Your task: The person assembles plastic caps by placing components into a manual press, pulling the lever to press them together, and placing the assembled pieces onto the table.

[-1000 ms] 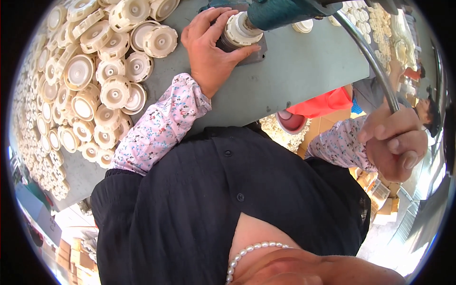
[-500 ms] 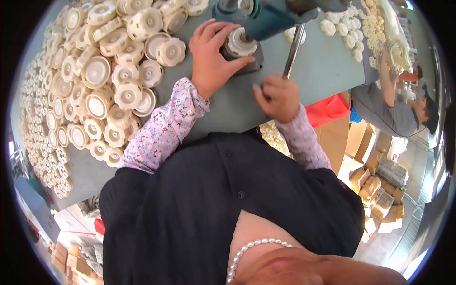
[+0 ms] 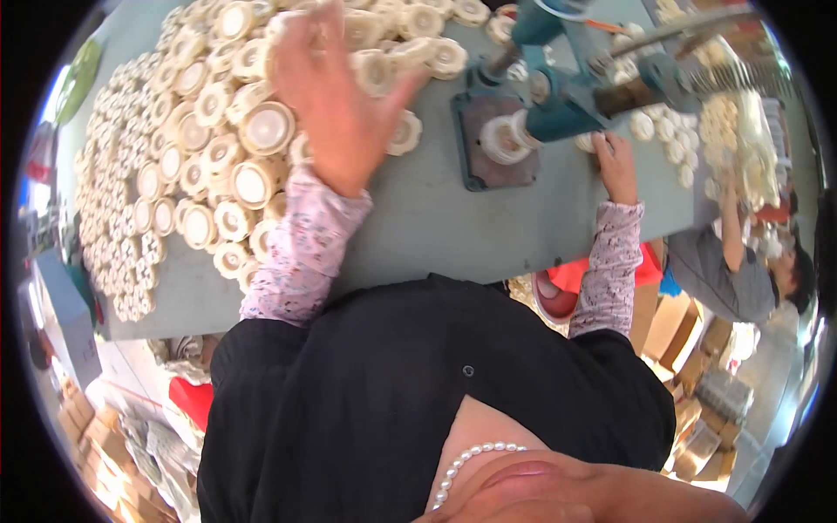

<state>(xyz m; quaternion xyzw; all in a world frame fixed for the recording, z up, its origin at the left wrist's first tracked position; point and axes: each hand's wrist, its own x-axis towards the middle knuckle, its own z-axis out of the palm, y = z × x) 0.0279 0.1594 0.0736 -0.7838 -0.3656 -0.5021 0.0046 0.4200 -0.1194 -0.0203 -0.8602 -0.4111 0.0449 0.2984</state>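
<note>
My left hand is over a heap of cream plastic wheel-like caps, its fingers spread and blurred by motion. No cap shows in its grip. To the right of a green hand press, my right hand rests low with bent fingers, its fingertips at a small white disc that is partly hidden by the press head. Under that head, a white round cap stands on the press's dark base plate. The press lever is raised, and neither hand is on it.
Many smaller cream pieces cover the table's left end. Small white discs lie in a group right of the press. A co-worker in grey is at the far right. Cardboard boxes and a red cloth are below the table edge.
My left hand has left the cap in the press and moved left over the heap. My right hand has let go of the lever and moved right to the small disc. The lever has swung up.
</note>
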